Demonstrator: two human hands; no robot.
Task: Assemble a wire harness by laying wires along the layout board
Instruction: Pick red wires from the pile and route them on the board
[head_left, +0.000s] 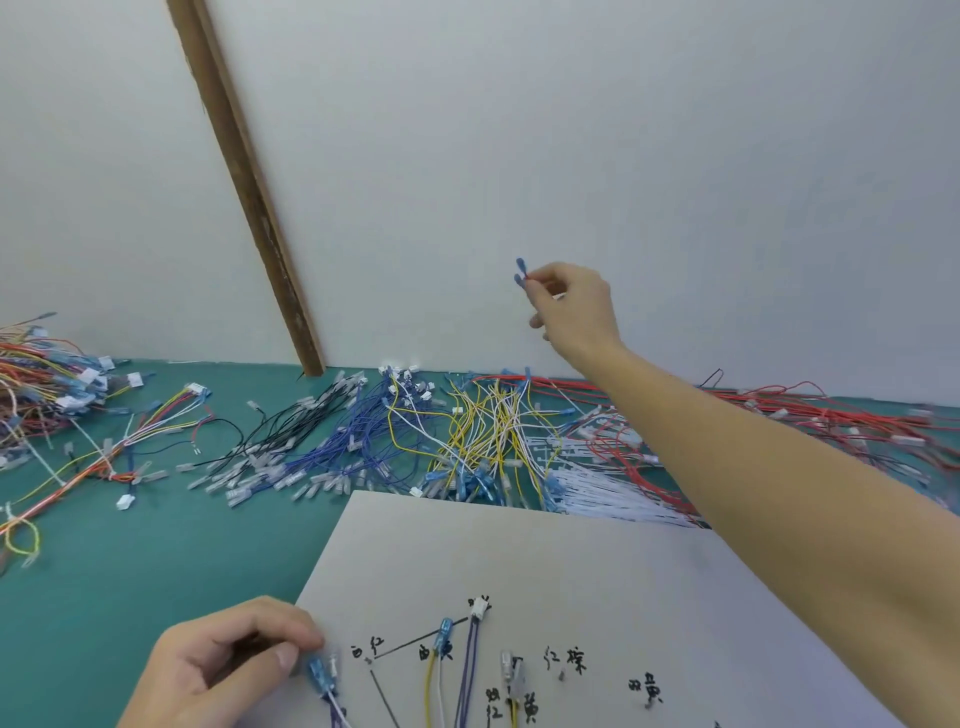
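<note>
At the far left of the green mat (130, 561) lies a tangled heap of mixed wires (41, 384), red, yellow and white, with white plugs among them. Beside it sits one finished harness (124, 447), its strands fanning from a white connector.

My left hand (228, 665) rests at the left edge of the layout board (571, 571), thumb and curled fingers pinching a blue terminal (318, 675) whose white and purple leads run down off the bottom edge.

The board carries handwritten black characters in five groups, one to the right of my thumb, one beside a second blue terminal (444, 635), one near the bottom edge, and two more further right; I cannot read them surely. Two black ruled lines cross its lower part. Already laid on it are a yellow and white pair, a purple pair ending in a white connector (479, 609), and a clear terminal (508, 666) with yellow leads.

Behind the board the stock lies in bundles along the wall: black wires (291, 431), blue wires (363, 441), yellow and white wires (483, 431), a sheaf of white wires (608, 493), then red wires (810, 410), too many in each to count.

My right hand (574, 306) is raised before the wall, thumb and forefinger pinching two small blue terminals (520, 273) on red leads; the remaining fingers are curled.
</note>
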